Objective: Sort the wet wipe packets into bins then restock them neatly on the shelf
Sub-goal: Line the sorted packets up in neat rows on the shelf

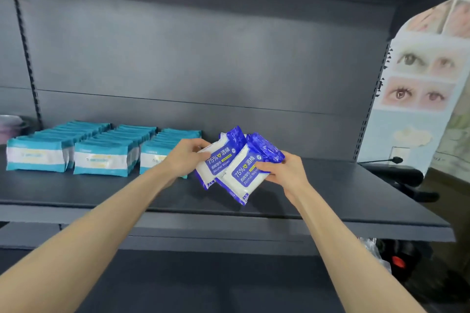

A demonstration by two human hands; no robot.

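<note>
Both hands hold a small bunch of blue-and-white plastic alcohol wipe packets over the dark grey metal shelf [330, 193].

1. Left hand [185, 157]: the fingers are curled round the upper left edge of the left blue-and-white packet [216, 162]. The packet extends rightward and downward from this grip.
2. Right hand [284, 173]: the thumb presses on the front face of the right blue-and-white packet [244, 173] and the fingers wrap behind its right side. The packet extends leftward and downward from this grip.
3. The two packets lie between the hands. The right one overlaps the front of the left one. Both are tilted, with the top ends leaning to the right. More blue edges show behind them; the count of packets cannot be told.
4. Whether the lower corners touch the shelf board cannot be told.

Packet appearance: soft rectangular pouch, white body, deep blue ends, and a blue label panel that reads "75%" and "Alcohol Wipes" with Chinese characters.

Three rows of teal-and-white wipe packets [101, 160] stand on the shelf to the left of the left hand. The nearest row is partly hidden behind the left wrist.

A poster with pictures of eyes [419, 79] hangs well right of the right hand.
</note>
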